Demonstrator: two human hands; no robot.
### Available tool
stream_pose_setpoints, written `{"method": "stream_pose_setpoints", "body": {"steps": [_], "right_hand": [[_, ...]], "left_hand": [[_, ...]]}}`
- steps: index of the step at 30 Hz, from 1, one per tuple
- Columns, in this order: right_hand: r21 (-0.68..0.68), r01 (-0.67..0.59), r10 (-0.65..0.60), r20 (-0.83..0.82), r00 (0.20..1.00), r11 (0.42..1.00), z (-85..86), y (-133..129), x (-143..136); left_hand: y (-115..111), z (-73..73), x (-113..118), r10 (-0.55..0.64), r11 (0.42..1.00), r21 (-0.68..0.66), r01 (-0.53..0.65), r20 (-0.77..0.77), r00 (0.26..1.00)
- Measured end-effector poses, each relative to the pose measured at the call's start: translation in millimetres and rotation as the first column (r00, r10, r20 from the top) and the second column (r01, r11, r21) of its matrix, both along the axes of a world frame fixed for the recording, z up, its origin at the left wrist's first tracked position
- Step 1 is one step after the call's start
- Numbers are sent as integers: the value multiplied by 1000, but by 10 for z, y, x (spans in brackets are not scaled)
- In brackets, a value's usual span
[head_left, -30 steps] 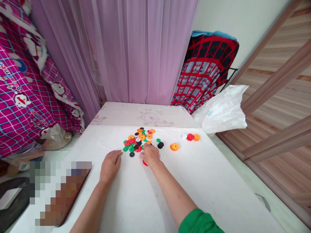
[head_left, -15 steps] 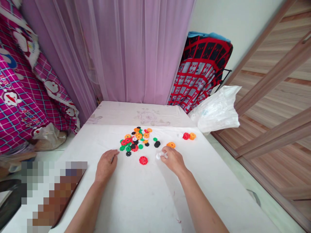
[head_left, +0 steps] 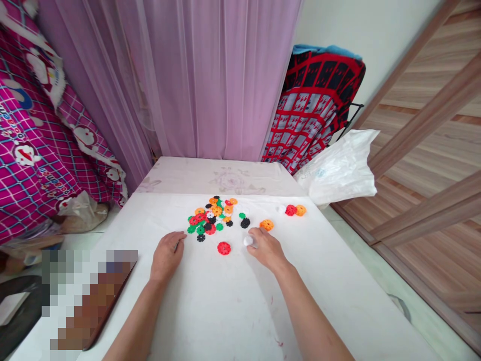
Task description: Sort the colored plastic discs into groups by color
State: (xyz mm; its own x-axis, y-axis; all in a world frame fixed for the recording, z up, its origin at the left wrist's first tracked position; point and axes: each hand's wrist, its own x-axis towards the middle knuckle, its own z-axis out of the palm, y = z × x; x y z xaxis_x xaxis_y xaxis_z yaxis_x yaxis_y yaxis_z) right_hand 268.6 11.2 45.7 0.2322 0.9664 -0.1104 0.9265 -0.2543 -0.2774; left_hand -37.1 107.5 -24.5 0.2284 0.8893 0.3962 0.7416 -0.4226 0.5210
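My right hand (head_left: pixel 266 249) has its thumb and fingers closed on a white notched disc (head_left: pixel 248 241), just above the tabletop. My left hand (head_left: pixel 168 254) rests on the table with fingers loosely bent and a narrow gap beside the thumb; nothing shows in it clearly. Beyond its fingertips lies a pile of toothed plastic discs (head_left: pixel 217 211) in red, green, orange, black and white. A red disc (head_left: pixel 224 248) lies between my hands. Close past my right hand are an orange disc (head_left: pixel 266 224) and a black disc (head_left: pixel 245 222), with a small green disc (head_left: pixel 242 215) behind.
A white, a red (head_left: pixel 290 210) and an orange disc (head_left: pixel 300 210) lie together at the right of the white-covered table (head_left: pixel 218 311). A white plastic bag (head_left: pixel 340 168) stands at its back right corner. A blurred-out brown object (head_left: pixel 93 306) lies at the left edge.
The white disc in my right hand has turned slightly and shows more of its face. My left hand stays in place. The whole view has shifted a little.
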Motion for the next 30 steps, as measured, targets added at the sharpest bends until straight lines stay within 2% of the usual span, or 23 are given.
{"method": "stream_pose_setpoints", "body": {"steps": [10,15,18,23,26,30], "right_hand": [[-62,-96,99,64,993,994,-92,132,-67],[-67,-66,71,78,994,996,-106,73,-1],[-39,-3,6,77,997,999,-188,-68,193],[19,202,-203,92,975,979,-299,-221,698],[22,277,-278,93,956,961,-285,-137,965],[36,339,-341,81,937,940,-263,118,1217]], "left_hand": [[-3,17,-2,-7,1000,13,7,-13,1000],[-10,43,-4,-1,1000,21,1,-35,999],[-6,45,-8,-9,1000,22,10,-40,999],[14,11,-24,-4,1000,31,5,-39,999],[22,-7,-34,-6,999,36,7,-42,999],[35,-20,-51,-7,999,43,9,-44,999]]}}
